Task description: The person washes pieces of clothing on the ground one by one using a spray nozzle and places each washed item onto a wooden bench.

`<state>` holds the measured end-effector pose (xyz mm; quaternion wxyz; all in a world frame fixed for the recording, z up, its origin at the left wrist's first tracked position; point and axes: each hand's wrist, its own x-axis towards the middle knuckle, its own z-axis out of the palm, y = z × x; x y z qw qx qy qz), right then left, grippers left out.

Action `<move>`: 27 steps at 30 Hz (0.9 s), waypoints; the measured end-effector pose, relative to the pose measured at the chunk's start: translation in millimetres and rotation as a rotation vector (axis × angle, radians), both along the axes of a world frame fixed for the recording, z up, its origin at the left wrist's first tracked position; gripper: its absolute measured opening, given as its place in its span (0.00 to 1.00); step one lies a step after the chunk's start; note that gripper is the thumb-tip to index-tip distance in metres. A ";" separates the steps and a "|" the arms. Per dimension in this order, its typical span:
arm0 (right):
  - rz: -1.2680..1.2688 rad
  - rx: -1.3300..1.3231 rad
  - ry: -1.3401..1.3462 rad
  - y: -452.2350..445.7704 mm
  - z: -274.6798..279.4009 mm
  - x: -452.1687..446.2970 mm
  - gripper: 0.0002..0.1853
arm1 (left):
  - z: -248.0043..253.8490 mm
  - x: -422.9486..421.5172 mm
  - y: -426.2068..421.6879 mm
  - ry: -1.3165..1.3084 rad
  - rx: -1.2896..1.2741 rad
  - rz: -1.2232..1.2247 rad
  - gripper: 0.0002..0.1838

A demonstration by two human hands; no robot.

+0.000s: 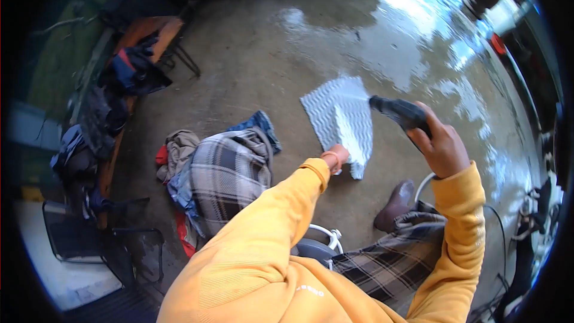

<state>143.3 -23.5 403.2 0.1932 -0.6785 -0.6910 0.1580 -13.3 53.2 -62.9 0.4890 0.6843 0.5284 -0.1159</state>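
My left hand [336, 157] is closed on the near edge of a grey-white mat or cloth [344, 110] with a wavy pattern. The mat hangs above or against the wet floor, and a raised fold runs down its near part. In my right hand [443, 146] is a black spray gun [402, 112], its nozzle pointing left at the mat. A pale streak of spray crosses the mat's upper part. The fingers of my right hand wrap round the gun's handle, and part of the grip is hidden behind them.
Plaid fabric [230, 161] and crumpled clothes [178, 152] lie at the left. Clothes drape over a wooden bench [128, 42], with a black-framed chair [78, 233] nearer me. A brown boot [396, 203] stands on the wet concrete floor [245, 66]. A thin black hose or cable [503, 233] runs at right.
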 end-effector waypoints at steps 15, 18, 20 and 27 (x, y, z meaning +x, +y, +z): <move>-0.068 0.017 -0.013 -20.3 2.7 3.5 0.26 | 593.6 -310.7 328.7 -1.221 0.723 1.389 0.13; -0.097 -0.075 0.057 -9.3 -4.7 4.9 0.26 | 647.0 -444.4 315.0 -1.597 0.818 1.028 0.22; -0.081 -0.122 0.050 -2.7 -15.0 13.1 0.26 | 651.3 -539.1 290.5 -1.532 0.958 1.066 0.19; -0.017 -0.096 0.014 4.7 -23.4 8.0 0.25 | 406.8 -627.3 64.0 -0.763 1.379 1.556 0.21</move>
